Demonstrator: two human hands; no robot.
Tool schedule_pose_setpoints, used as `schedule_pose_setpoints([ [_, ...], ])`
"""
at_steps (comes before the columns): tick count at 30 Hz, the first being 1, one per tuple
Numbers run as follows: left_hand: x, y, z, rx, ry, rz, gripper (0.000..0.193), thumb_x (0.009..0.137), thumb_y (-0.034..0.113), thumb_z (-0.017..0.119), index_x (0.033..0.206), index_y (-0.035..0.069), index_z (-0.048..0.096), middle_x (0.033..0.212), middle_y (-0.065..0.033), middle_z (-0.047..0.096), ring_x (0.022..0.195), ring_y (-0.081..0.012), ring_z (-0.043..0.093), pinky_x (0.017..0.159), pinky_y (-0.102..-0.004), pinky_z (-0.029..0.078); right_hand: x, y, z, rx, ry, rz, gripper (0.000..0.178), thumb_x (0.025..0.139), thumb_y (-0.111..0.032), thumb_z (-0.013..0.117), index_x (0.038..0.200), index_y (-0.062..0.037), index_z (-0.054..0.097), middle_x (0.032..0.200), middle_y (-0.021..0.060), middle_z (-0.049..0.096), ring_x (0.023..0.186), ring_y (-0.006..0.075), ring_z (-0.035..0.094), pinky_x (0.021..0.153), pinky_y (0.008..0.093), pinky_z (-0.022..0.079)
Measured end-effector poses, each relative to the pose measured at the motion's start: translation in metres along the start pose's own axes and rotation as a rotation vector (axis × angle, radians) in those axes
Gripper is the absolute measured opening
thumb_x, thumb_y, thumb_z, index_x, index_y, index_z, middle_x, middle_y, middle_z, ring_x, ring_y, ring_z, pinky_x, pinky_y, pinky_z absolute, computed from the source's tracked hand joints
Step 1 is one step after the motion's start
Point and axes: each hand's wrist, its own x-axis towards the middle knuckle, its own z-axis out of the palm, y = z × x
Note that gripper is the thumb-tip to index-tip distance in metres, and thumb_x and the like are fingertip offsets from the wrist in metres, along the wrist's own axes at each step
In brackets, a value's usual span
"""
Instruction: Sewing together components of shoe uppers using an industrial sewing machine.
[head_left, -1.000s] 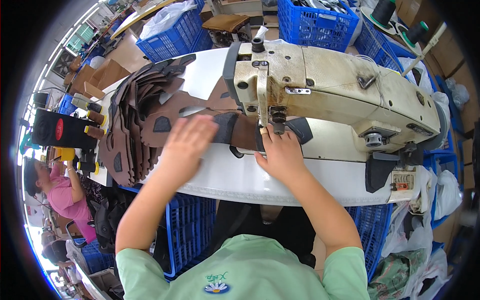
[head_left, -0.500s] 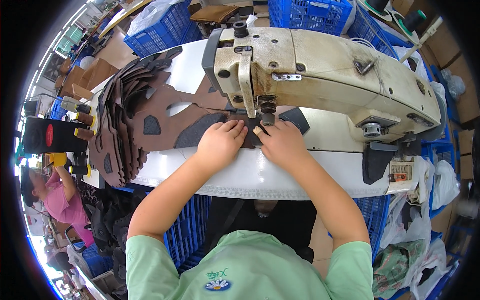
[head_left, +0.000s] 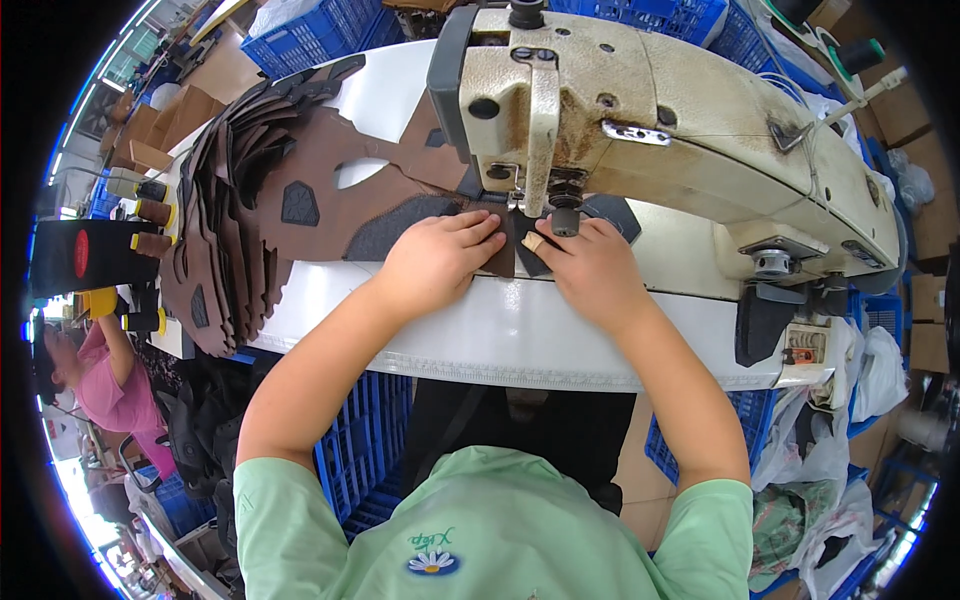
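My left hand [head_left: 440, 262] lies flat, fingers stretched out, on a brown leather-like piece [head_left: 318, 235] with dark grey patches, just left of the needle area of a cream sewing machine [head_left: 690, 130]. Opposite it, my right hand [head_left: 598, 268] rests with fingers extended on a dark piece [head_left: 533, 262], a tan wrap [head_left: 535, 242] around its thumb. Between the hands, the two pieces meet beneath the presser foot [head_left: 515, 203]. The machine head partly covers my right fingertips.
A thick stack of brown cut pieces [head_left: 215, 225] hangs over the table's left end, beside thread spools [head_left: 150, 212]. Blue crates [head_left: 315, 40] stand behind the table. At far left is another person in pink [head_left: 118, 385]. Plastic bags [head_left: 880, 365] hang at right.
My hands have spread slightly apart, with more of the dark piece showing between them. The whole view has shifted, bringing the machine head closer and farther right in the picture.
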Motion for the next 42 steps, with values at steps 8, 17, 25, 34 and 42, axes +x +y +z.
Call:
schedule_pose_setpoints([
  [8,-0.003,-0.006,0.001,-0.016,0.039,0.042,0.051,0.069,0.006,0.063,0.120,0.004,0.067,0.128,-0.0125,0.065,0.121,-0.0286,0.059,0.093,-0.0411,0.052,0.003,-0.005,-0.001,0.022,0.008,0.040,0.023,0.083,-0.011,0.062,0.104,-0.0082,0.071,0.112,0.0059,0.069,0.114,0.0222,0.062,0.093,0.0370,0.045],
  [17,-0.002,-0.011,0.005,-0.028,0.084,0.051,0.047,0.074,0.005,0.062,0.120,0.005,0.067,0.124,-0.0120,0.066,0.118,-0.0292,0.061,0.093,-0.0413,0.052,0.005,-0.005,0.002,0.020,0.036,0.089,0.020,0.080,-0.010,0.066,0.099,-0.0086,0.073,0.109,0.0049,0.070,0.113,0.0228,0.062,0.094,0.0380,0.046],
  [25,0.000,-0.015,0.007,-0.057,0.126,0.059,0.048,0.071,0.002,0.063,0.118,0.004,0.068,0.120,-0.0123,0.067,0.116,-0.0301,0.061,0.091,-0.0409,0.053,0.006,0.004,0.004,0.032,0.078,0.107,0.013,0.077,-0.008,0.068,0.088,-0.0093,0.073,0.106,0.0040,0.071,0.113,0.0204,0.062,0.096,0.0384,0.049],
  [34,0.002,-0.014,0.011,-0.021,0.145,0.082,0.048,0.070,0.004,0.064,0.117,0.003,0.068,0.119,-0.0111,0.068,0.116,-0.0294,0.061,0.090,-0.0409,0.053,0.004,0.008,0.002,0.024,0.084,0.120,0.016,0.075,-0.007,0.067,0.090,-0.0101,0.072,0.109,0.0017,0.071,0.114,0.0197,0.062,0.097,0.0395,0.049],
  [42,0.002,-0.013,0.014,-0.005,0.183,0.072,0.047,0.069,0.005,0.064,0.116,0.003,0.069,0.122,-0.0100,0.066,0.115,-0.0288,0.061,0.086,-0.0405,0.053,0.004,0.007,0.004,0.007,0.071,0.127,0.015,0.076,-0.008,0.066,0.090,-0.0099,0.072,0.113,0.0021,0.070,0.117,0.0195,0.060,0.099,0.0399,0.048],
])
